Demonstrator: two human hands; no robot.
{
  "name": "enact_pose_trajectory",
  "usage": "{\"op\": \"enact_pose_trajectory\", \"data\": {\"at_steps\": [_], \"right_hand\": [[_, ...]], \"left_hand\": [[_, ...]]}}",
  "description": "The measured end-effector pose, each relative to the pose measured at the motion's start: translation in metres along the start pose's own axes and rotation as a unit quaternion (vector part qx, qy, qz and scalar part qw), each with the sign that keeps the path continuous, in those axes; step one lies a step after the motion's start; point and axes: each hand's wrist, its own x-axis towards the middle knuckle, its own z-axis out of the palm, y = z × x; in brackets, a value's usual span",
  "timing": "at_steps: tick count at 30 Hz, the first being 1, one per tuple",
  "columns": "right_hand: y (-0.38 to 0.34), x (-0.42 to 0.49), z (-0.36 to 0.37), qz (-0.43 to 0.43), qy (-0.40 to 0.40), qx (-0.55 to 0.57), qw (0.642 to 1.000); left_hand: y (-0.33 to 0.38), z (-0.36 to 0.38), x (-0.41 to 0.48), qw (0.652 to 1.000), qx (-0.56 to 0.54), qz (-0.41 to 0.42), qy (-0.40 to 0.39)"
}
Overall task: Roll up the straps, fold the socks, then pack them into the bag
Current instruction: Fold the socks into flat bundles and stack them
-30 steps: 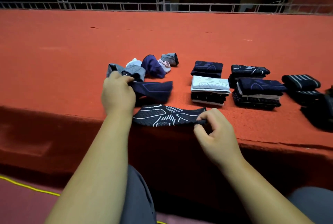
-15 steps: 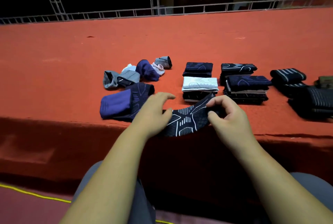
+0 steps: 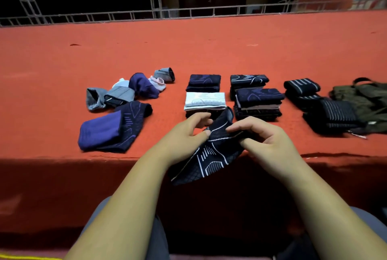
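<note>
Now left hand (image 3: 184, 136) and right hand (image 3: 270, 142) both pinch the black white-lined knit sock (image 3: 211, 157), newly lifted at six o'clock; folding follows.

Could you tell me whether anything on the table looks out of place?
Nothing is damaged. The unfolded socks lie jumbled at left, unlike the neat folded stacks; the left hand and right hand hold a black sock over the table edge.

Counted, kind by kind
One left hand (image 3: 184, 136), one right hand (image 3: 266, 140); one patterned sock (image 3: 209, 157); four folded sock piles (image 3: 205, 101) mid-frame; roughly seven loose socks (image 3: 142, 86) left; at least two strap rolls (image 3: 301, 87), one olive bag (image 3: 364, 100) right.
</note>
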Motion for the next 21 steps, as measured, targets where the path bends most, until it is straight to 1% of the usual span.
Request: {"op": "enact_pose_trajectory", "data": {"at_steps": [4,6,9,12,14,15,18,21], "right_hand": [[0.007,0.000,-0.008,0.017,0.016,0.016,1.000],[0.010,0.001,-0.011,0.033,0.047,0.038,0.998],[0.019,0.004,-0.017,0.069,0.103,0.108,0.986],[0.032,0.009,-0.022,0.143,0.136,0.156,0.968],[0.041,0.010,-0.025,0.193,0.126,0.131,0.964],[0.044,0.011,-0.025,0.207,0.104,0.110,0.967],[0.047,0.011,-0.022,0.210,0.030,0.065,0.975],[0.045,0.011,-0.019,0.206,0.015,0.073,0.976]], "left_hand": [[0.000,0.008,0.013,1.000,-0.020,0.011,-0.001],[0.001,0.010,0.017,0.997,-0.081,0.009,0.001],[0.000,0.015,0.021,0.984,-0.180,-0.006,-0.003],[-0.002,0.019,0.022,0.964,-0.264,-0.044,-0.004],[-0.001,0.021,0.021,0.951,-0.304,-0.057,0.003],[0.000,0.021,0.021,0.947,-0.316,-0.059,0.010],[0.002,0.024,0.020,0.932,-0.355,-0.065,0.031],[0.004,0.026,0.020,0.908,-0.408,-0.069,0.060]]}}
